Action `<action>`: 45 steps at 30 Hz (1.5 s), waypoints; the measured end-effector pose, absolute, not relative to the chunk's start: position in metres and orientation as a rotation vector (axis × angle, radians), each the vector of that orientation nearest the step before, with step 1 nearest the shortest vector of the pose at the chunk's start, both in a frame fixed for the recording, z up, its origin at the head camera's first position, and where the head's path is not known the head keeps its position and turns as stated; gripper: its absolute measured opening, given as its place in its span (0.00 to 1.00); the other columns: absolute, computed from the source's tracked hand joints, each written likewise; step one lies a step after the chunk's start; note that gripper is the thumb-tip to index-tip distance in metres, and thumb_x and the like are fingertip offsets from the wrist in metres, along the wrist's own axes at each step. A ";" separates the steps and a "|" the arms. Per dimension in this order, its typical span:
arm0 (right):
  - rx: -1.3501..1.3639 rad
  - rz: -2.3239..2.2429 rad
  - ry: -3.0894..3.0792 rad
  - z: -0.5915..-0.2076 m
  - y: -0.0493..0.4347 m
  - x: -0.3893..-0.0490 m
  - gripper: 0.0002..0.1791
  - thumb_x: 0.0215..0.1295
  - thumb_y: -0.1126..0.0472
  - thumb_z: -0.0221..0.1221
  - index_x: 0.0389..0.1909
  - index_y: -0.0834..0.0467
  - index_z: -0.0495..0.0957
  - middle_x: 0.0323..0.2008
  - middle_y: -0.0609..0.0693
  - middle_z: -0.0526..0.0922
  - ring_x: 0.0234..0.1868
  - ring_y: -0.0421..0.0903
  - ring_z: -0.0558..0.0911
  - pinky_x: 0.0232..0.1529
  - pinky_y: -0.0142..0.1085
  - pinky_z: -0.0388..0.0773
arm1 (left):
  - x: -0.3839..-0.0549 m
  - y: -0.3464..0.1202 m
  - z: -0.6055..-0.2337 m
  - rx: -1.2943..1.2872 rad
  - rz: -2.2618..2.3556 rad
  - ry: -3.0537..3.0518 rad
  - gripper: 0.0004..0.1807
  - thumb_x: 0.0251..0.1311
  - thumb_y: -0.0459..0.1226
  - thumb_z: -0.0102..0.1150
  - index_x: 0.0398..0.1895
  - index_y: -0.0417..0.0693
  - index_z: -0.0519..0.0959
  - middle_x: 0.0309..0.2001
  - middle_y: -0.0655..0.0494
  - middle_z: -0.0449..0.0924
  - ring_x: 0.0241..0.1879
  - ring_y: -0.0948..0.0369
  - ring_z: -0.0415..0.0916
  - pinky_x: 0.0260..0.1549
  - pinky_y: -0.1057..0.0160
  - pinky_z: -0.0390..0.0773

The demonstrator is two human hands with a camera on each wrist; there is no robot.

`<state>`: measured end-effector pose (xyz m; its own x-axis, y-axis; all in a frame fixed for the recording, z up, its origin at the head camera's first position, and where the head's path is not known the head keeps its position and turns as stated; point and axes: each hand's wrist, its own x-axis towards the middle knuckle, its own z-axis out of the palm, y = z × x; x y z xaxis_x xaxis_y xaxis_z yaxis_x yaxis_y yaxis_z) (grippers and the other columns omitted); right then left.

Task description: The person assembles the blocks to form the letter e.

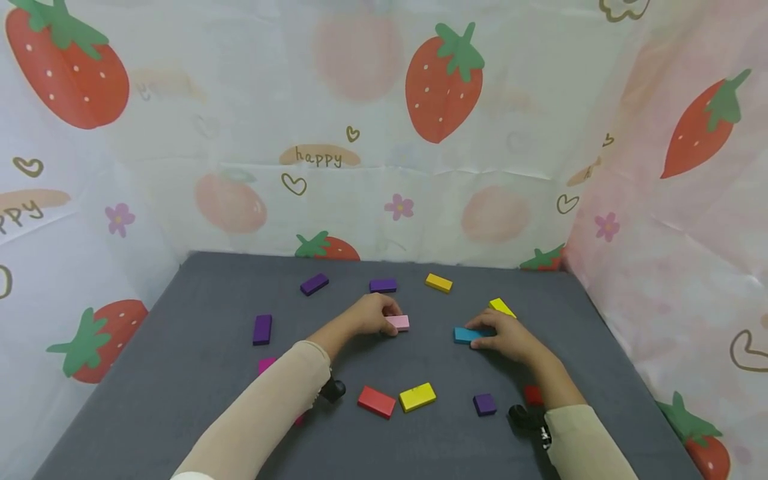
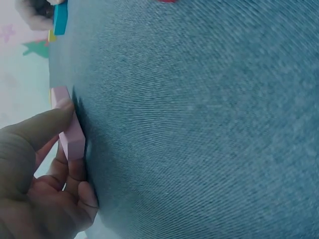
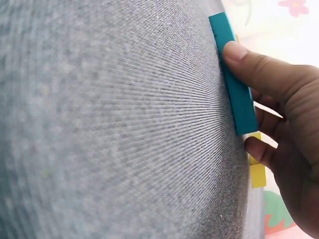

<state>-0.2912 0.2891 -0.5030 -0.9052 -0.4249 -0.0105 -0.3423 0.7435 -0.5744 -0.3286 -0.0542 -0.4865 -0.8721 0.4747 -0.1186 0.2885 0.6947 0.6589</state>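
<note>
Near the middle of the table, my left hand pinches a pink block between thumb and fingers. In the left wrist view the thumb lies against one long side of this pink block, close to the cloth. To the right, my right hand grips a blue block. The right wrist view has the thumb on the face of the blue block, its other fingers partly hidden behind it. A gap of grey cloth separates the two held blocks. A yellow block lies just behind my right hand.
Purple blocks and an orange-yellow block lie along the back of the grey table. Nearer are a red block, a yellow block and a small purple block. My left sleeve partly covers a magenta block.
</note>
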 end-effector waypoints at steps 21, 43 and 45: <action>-0.622 -0.941 2.776 -0.487 0.269 -0.299 0.17 0.65 0.54 0.70 0.54 0.49 0.85 0.50 0.48 0.80 0.50 0.48 0.76 0.53 0.49 0.74 | -0.329 -0.051 -0.490 0.586 0.886 2.649 0.16 0.56 0.37 0.76 0.49 0.51 0.87 0.44 0.58 0.85 0.43 0.61 0.77 0.54 0.55 0.76; -0.616 -0.891 2.761 -0.491 0.211 -0.320 0.17 0.64 0.52 0.71 0.53 0.48 0.86 0.53 0.47 0.82 0.54 0.47 0.78 0.60 0.50 0.74 | -0.328 -0.049 -0.490 0.548 0.885 2.644 0.16 0.58 0.37 0.75 0.50 0.53 0.87 0.46 0.58 0.86 0.44 0.60 0.76 0.55 0.54 0.76; -0.620 -0.904 2.756 -0.493 0.208 -0.321 0.17 0.64 0.52 0.71 0.53 0.49 0.86 0.53 0.47 0.82 0.54 0.47 0.78 0.61 0.50 0.74 | -0.328 -0.049 -0.489 0.554 0.886 2.644 0.16 0.58 0.37 0.75 0.50 0.53 0.87 0.46 0.58 0.86 0.45 0.60 0.76 0.55 0.54 0.76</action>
<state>-0.3211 0.2083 -0.4926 -0.8979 -0.4387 -0.0357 -0.3323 0.7289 -0.5985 -0.3276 -0.0489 -0.4892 -0.8816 0.4459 -0.1550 0.2624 0.7358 0.6244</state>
